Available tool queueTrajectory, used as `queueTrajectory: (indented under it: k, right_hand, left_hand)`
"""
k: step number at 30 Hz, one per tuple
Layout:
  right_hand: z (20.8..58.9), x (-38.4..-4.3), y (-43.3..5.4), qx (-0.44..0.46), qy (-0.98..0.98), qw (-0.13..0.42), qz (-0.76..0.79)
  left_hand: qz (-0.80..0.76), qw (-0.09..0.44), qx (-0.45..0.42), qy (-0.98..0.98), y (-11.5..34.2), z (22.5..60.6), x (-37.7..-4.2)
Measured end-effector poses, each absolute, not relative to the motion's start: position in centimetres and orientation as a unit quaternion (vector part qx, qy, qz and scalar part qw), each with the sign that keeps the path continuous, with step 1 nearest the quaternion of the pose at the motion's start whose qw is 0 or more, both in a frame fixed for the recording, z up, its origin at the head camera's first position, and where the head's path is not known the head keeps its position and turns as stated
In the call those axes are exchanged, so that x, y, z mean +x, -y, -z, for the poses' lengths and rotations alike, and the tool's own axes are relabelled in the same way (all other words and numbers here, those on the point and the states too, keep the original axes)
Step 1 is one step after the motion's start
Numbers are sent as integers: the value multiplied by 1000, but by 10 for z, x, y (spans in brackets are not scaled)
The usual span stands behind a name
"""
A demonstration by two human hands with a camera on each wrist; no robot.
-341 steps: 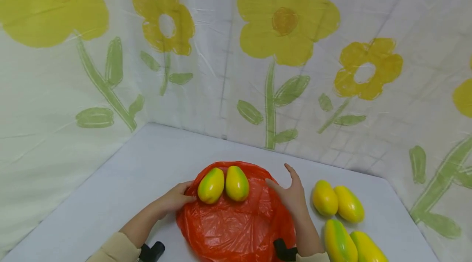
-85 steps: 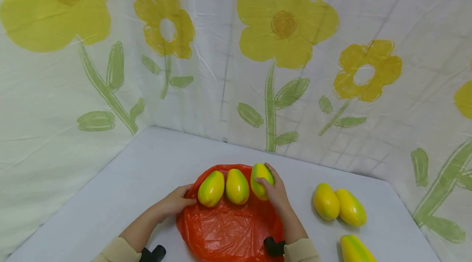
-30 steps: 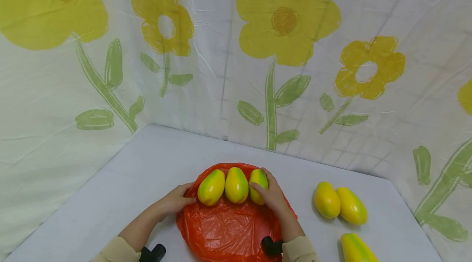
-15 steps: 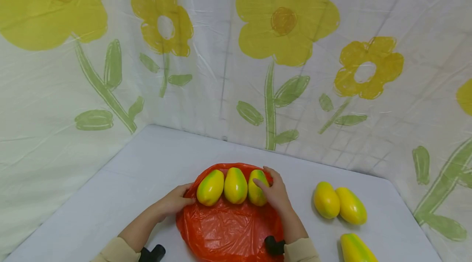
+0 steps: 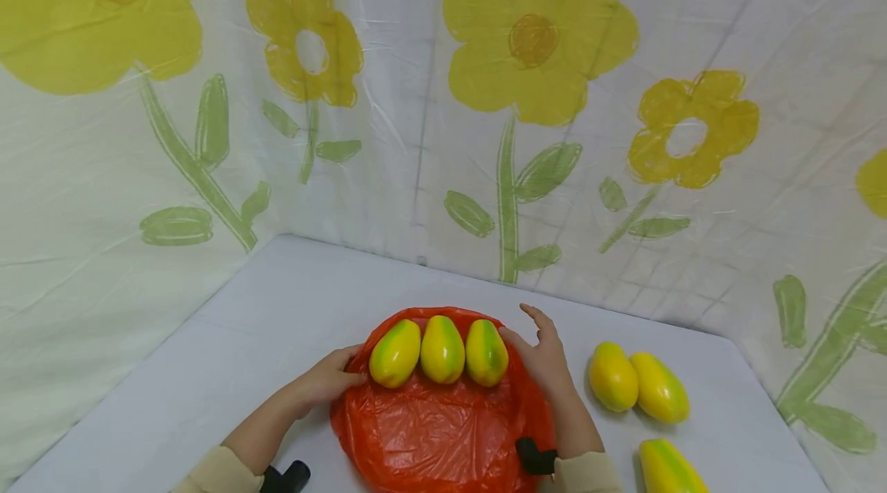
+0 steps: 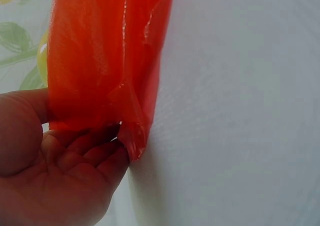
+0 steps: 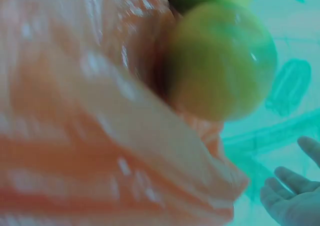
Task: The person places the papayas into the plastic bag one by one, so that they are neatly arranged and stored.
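Note:
A red plastic bag lies spread round on the table, its rim standing up. Along its far inner side sit three glossy yellow-green papayas: the left one, the middle one and the right one. My left hand holds the bag's left rim, thumb on one side and fingers on the other, as the left wrist view of the bag shows. At the right rim, my right hand stands with fingers spread, beside the right papaya and holding nothing. The right wrist view is blurred.
Right of the bag, two papayas lie side by side on the white table. Another papaya lies nearer, cut off by the frame's bottom edge. A flower-printed curtain hangs behind the table.
A third papaya has joined the two in the bag, brought by my right hand from the right. That hand has just let go and drawn back rightward. My left hand stays on the rim.

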State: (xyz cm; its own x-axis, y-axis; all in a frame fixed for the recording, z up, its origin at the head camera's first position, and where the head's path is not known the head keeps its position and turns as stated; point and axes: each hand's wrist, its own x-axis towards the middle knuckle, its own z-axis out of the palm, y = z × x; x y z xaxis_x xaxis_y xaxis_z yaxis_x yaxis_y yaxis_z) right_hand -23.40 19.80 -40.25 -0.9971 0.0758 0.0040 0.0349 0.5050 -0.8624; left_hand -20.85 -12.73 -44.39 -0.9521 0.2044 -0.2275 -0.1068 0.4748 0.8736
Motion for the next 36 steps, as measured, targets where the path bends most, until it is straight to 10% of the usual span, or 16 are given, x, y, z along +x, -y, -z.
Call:
queueTrajectory:
  k: [36]
  right_hand:
    - [387,-225,-297,-189,856,94,-472]
  left_hand:
    - [-506,154,26,-848,127,444,-209]
